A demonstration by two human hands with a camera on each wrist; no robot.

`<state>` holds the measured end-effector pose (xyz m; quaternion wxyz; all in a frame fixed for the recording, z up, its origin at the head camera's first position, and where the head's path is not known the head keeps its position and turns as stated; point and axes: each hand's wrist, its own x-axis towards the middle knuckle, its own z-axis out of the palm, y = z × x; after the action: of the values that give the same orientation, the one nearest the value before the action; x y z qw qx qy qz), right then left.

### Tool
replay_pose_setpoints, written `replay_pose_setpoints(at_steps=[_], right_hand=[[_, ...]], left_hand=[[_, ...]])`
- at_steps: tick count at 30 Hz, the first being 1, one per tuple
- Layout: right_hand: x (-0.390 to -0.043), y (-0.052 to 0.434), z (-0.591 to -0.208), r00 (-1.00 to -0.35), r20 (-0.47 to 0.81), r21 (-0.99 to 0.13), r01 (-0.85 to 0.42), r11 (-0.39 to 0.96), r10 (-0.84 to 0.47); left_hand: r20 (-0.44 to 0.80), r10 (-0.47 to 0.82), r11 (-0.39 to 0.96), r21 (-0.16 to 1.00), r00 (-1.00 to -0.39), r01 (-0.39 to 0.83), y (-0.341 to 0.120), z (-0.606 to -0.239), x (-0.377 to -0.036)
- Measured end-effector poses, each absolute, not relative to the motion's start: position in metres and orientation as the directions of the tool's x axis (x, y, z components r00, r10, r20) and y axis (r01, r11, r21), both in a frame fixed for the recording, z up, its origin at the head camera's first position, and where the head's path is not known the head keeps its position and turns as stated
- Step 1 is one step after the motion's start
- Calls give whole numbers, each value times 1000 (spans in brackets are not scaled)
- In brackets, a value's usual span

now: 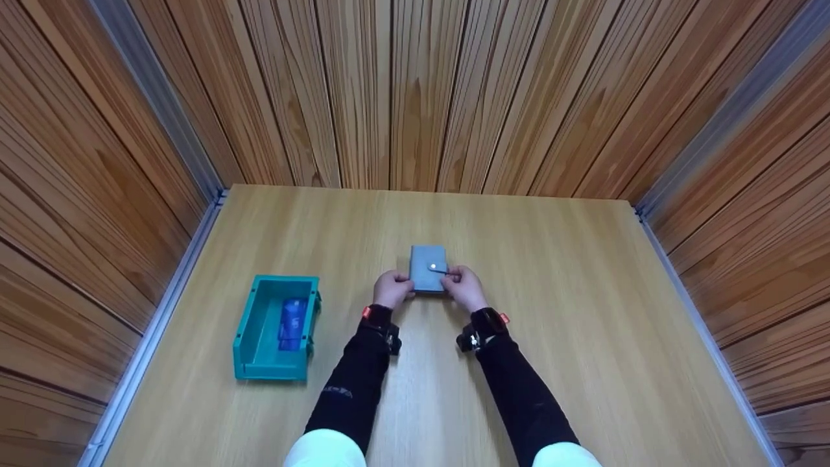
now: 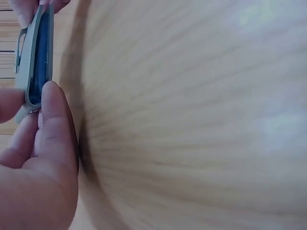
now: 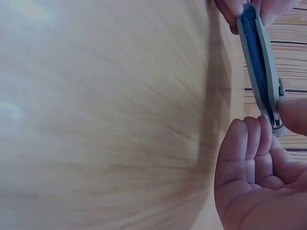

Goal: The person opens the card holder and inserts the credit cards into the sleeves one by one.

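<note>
Head view: a grey wallet (image 1: 428, 268) is gripped by both hands, left (image 1: 391, 289) and right (image 1: 465, 288), mid-bench (image 1: 583, 337); wood-panelled walls (image 1: 415, 91) surround it, a teal bin (image 1: 275, 327) sits near the left edge.

— Pale wood-grain table (image 1: 583, 337): smooth, faintly sheeny, catching soft light patches.
— Small grey-blue flat wallet (image 1: 428, 267): matt, leather-like cover, blue lining along the edge, small shiny metal snap.
— Teal rectangular bin (image 1: 249, 337): hard plastic, slightly glossy.
— Ribbed brown wooden wall panels (image 1: 415, 91): grooved, satin. Black long sleeves (image 1: 360, 383): matt cloth.
</note>
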<state>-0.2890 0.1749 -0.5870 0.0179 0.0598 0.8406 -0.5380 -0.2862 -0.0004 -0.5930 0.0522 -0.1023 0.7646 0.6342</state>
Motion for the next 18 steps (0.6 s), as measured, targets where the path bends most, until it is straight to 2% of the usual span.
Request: replay_pose_setpoints(at_steps=[6, 12, 18], right_hand=[[-281, 176, -588, -994, -73, -912, 99, 399, 78], [-272, 178, -584, -999, -29, -910, 41, 413, 35], [-260, 179, -581, -999, -32, -903, 39, 427, 25]], left_hand=[[-240, -65, 130, 960, -969, -246, -1, -593, -279], [-245, -62, 182, 950, -967, -253, -3, -590, -270], [-230, -41, 211, 949, -972, -234, -5, -583, -259]])
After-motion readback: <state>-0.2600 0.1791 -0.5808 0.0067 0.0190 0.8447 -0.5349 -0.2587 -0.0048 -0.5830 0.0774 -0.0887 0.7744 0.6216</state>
